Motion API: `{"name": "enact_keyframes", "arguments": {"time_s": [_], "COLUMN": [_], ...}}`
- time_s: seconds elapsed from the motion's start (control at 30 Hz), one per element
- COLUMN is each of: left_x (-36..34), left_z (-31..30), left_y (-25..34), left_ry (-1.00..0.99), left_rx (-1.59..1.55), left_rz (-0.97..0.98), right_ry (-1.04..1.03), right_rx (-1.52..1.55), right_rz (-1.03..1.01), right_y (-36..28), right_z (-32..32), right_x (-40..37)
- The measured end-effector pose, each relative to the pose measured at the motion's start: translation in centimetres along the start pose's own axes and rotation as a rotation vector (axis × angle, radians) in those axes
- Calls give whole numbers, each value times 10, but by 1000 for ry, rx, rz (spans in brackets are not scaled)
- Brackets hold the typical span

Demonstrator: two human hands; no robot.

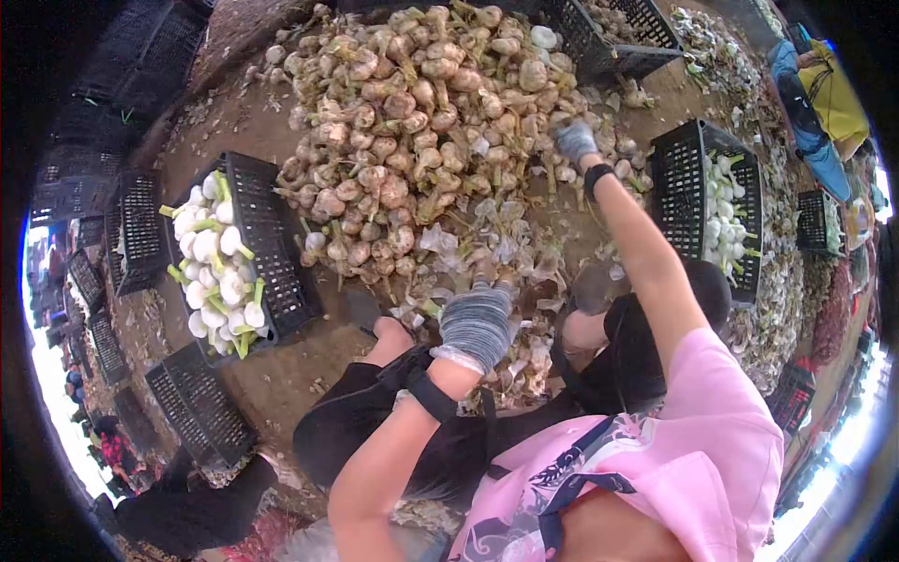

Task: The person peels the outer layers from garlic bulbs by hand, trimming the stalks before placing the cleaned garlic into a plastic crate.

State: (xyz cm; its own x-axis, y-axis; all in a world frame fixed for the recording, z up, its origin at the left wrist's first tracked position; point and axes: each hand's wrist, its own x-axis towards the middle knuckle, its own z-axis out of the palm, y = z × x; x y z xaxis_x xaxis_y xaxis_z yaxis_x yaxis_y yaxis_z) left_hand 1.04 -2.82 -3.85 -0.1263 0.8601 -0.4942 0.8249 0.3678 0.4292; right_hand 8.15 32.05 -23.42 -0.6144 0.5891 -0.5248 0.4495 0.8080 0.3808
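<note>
Right hand (577,142) at garlic pile's (412,112) edge, left hand (476,326) over loose skins (506,222) | cannot tell whether either hand is clamped | ease bulbs off your pile's edge singly, lest the heap slide

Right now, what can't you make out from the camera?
All head view:
- Grey-gloved right hand, its grip: hidden by its back.
- Grey-gloved left hand, its palm: same.
- Brown garlic heap, its underside: hidden by top bulbs.
- Red-clad person, far left, their hands: too small, blurred.
</note>
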Motion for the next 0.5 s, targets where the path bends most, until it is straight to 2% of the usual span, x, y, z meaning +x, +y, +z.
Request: {"name": "enact_keyframes", "arguments": {"time_s": [0.03,0.07,0.1,0.17,0.2,0.27,0.3,0.33,0.37,0.4,0.43,0.5], "left_x": [-1,-2,0,3,5,8,10,12,14,15,18,25], "left_z": [3,2,3,3,3,1,3,8,10,-9,-8,-3], "left_y": [-1,1,1,0,0,-1,-3,-6,-7,-1,-4,-13], "left_ry": [45,21,18,40,47,39,46,149,250,101,105,474], "left_rx": [-13,5,6,5,7,-14,-12,-20,-28,-95,-97,-211], "left_rz": [32,-6,-10,-1,-7,13,11,26,42,-72,-73,-54], "right_ry": [97,449,397,662,668,501,508,528,570,613,616,592], "right_rx": [-78,-116,262,975,977,818,818,1173,1191,1207,1205,1379], "right_rz": [-128,-99,42,281,273,348,345,375,381,386,382,203], "right_y": [-14,-26,-48,-78,-87,-96,-94,-94,-85,-76,-70,-53], "right_z": [-10,94,103,69,55,47,45,64,32,-4,-12,-16], "right_x": [-23,39,48,22,17,21,24,41,13,-18,-28,-42]}}
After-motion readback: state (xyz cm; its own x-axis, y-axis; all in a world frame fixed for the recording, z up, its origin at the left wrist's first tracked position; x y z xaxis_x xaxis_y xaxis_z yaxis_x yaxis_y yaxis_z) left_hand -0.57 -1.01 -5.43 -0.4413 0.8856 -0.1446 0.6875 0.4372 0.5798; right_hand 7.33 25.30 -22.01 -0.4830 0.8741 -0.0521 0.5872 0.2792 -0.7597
